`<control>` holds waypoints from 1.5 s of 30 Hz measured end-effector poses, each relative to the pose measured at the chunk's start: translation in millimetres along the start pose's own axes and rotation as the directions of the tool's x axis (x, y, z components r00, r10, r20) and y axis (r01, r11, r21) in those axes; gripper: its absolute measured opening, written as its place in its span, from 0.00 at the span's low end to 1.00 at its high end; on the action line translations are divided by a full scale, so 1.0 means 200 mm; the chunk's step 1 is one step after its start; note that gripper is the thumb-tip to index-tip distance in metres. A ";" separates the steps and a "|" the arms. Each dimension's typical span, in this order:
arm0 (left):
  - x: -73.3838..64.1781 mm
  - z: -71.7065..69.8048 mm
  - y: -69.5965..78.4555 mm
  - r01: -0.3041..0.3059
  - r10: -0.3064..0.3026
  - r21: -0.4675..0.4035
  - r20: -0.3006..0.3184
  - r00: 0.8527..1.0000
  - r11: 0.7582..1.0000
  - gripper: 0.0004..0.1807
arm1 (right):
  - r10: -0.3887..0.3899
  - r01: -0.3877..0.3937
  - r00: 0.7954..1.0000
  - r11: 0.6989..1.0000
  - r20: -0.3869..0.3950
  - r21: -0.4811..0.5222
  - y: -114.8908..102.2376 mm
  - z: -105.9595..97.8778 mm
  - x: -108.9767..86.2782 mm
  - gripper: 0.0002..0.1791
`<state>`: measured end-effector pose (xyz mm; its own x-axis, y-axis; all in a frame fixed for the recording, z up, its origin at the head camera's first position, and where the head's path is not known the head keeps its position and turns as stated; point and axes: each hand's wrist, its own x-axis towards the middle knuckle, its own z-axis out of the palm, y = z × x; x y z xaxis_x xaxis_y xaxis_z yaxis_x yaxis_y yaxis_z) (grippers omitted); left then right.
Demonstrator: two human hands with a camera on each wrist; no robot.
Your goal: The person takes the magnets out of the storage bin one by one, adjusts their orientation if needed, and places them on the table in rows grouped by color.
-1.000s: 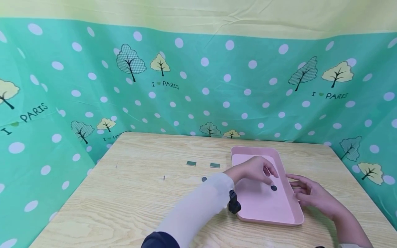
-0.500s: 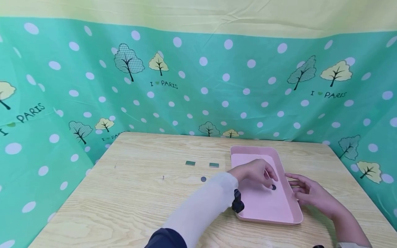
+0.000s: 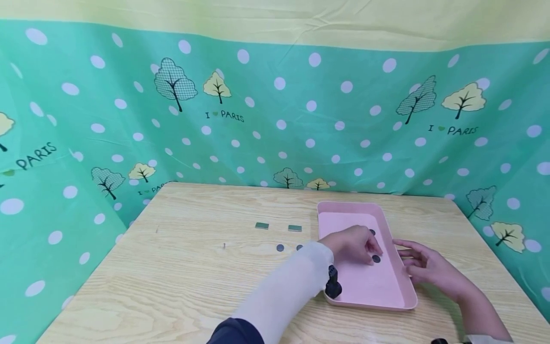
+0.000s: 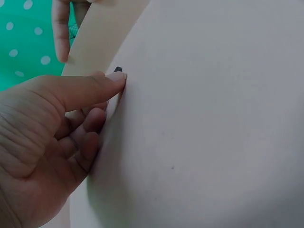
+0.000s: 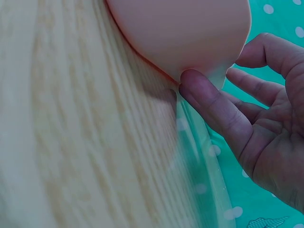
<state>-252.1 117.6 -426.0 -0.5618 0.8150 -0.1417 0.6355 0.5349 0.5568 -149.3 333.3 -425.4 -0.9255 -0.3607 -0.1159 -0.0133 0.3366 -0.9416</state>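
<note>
My left hand [image 3: 354, 242] reaches into a pink tray [image 3: 341, 206], fingers bent and thumb meeting forefinger at a small dark round disc [image 3: 376, 259] on its floor. In the left wrist view, a dark bit of the disc [image 4: 118, 69] shows at the thumb tip; the rest is hidden by the fingers. Farther back in the tray lies a second dark disc [image 3: 372, 232], partly behind the left hand. My right hand [image 3: 434, 268] rests against the tray's outer right wall, its thumb touching the tray's [image 5: 185, 28] lower edge in the right wrist view.
Left of the tray, two small dark green rectangular pieces, one [image 3: 262, 225] and another [image 3: 294, 228], lie on the wooden table [image 3: 172, 277]. Two dark round discs [image 3: 280, 248] sit nearer, one partly behind the sleeve. A tiny thin piece [image 3: 224, 246] lies farther left.
My left hand has shifted slightly right and nearer, uncovering the farther disc in the tray and, past the sleeve, another on the table. The disc at the fingertips and my right hand stay put.
</note>
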 end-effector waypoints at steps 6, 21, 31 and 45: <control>0.00 0.00 0.00 -0.030 0.029 0.055 0.012 0.999 0.998 0.08 | 0.023 -0.023 1.000 1.000 -0.008 -0.008 0.00 0.00 0.00 0.37; -0.01 -0.02 -0.04 -0.068 0.064 -0.142 -0.033 0.997 0.987 0.07 | 0.011 -0.011 1.000 1.000 0.003 -0.011 -0.01 0.01 0.01 0.37; -0.06 -0.05 -0.02 -0.046 0.031 -0.265 -0.060 0.998 0.963 0.05 | -0.014 0.014 1.000 1.000 0.014 -0.004 0.01 0.00 0.00 0.36; -0.15 -0.11 0.02 -0.110 0.069 -0.274 -0.154 0.986 0.955 0.07 | 0.017 -0.017 1.000 1.000 0.000 -0.024 0.00 0.01 0.00 0.37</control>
<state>-244.5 89.1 -401.4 -0.5914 0.8060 0.0246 0.5237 0.3607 0.7718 -148.2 332.2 -425.3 -0.9254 -0.3552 -0.1325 -0.0063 0.3638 -0.9315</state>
